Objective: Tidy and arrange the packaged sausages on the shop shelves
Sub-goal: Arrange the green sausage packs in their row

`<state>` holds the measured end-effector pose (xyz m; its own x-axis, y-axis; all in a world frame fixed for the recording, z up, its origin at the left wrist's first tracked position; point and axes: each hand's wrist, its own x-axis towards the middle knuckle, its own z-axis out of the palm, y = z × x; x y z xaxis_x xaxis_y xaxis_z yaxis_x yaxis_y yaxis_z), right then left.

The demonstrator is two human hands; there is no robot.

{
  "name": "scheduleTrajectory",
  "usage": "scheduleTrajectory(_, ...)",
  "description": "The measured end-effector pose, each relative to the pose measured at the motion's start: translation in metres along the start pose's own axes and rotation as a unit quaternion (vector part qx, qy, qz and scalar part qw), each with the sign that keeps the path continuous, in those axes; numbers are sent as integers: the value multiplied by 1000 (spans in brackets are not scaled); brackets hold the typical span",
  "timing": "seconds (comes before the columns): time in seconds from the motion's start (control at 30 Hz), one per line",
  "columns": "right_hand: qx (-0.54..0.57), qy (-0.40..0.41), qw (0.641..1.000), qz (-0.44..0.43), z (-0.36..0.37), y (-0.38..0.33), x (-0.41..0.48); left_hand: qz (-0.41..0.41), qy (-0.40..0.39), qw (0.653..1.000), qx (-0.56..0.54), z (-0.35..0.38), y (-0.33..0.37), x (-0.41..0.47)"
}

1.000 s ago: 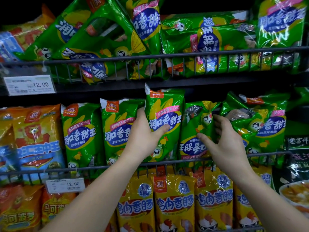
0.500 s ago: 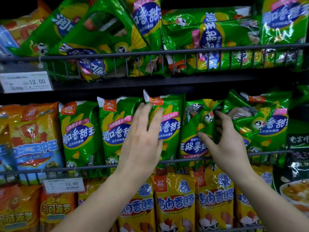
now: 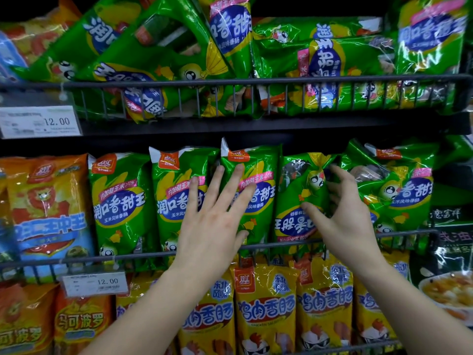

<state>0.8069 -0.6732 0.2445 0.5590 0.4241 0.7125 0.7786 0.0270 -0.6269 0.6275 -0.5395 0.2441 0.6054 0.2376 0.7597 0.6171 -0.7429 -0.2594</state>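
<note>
Green sausage packs stand in a row on the middle shelf behind a wire rail (image 3: 143,256). My left hand (image 3: 212,221) lies flat with straight fingers against the fronts of two upright green packs, mostly the third upright green pack (image 3: 258,160). Right of it stands an upside-down green pack (image 3: 294,180). My right hand (image 3: 348,221) grips that pack, thumb on its front and fingers curled round its right edge. A tilted green pack (image 3: 401,180) leans at the row's right end.
The upper shelf holds a jumble of green packs (image 3: 158,55) lying at all angles. Orange packs (image 3: 46,201) stand at the left, yellow packs (image 3: 266,311) hang below, dark packs (image 3: 450,242) sit at the right. A price tag (image 3: 94,283) hangs on the middle rail.
My left hand let go of the third upright green pack, which dropped level with its row, and now presses flat on it. My right hand stays on the upside-down pack.
</note>
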Motion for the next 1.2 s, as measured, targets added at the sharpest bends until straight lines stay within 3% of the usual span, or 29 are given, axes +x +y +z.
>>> scheduleTrajectory(0.27, 105, 3, 993, 57, -5, -8, 2, -5, 5, 1000, -12, 0, -5, -2)
scheduleTrajectory(0.63, 193, 50, 979, 35, -4, -15, -2, -3, 15, 1000, -24, 0, -8, -3)
scheduleTrajectory(0.83, 307, 136, 942, -4, -18, -38, 6, 2, 3, 998, -55, 1, -9, -2)
scheduleTrajectory(0.97, 393, 172, 903, 13, -28, -52, 9, 3, 40, 990, -132, 1, -9, -5)
scheduleTrajectory(1.1, 476, 199, 854, 70, -26, -58, 7, -20, 87, 933, -348, -6, 1, -13)
scheduleTrajectory(1.2, 521, 192, 822, 125, -17, -59, 4, -88, 30, 833, -545, -21, 11, -20)
